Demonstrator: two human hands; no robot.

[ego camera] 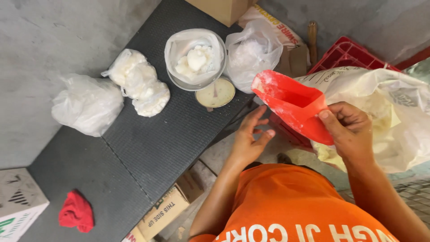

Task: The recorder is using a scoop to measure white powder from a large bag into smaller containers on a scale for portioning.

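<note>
Below, a dark ribbed mat point(148, 143) covers the grey concrete floor point(40, 40).

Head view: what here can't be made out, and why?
- Large sack: its contents, hidden by its own folds and the red scoop.
- Scale dial: the reading, too small; the bag-lined bowl covers its top.
- Right hand: palm and fingertips, curled around the scoop.
- Cardboard box: cut off by the top edge.

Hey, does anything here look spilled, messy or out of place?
Nothing spilled on the dark mat. The red scoop in the right hand is dusted with white powder, and a crumpled red cloth lies alone at the mat's near corner.
</note>
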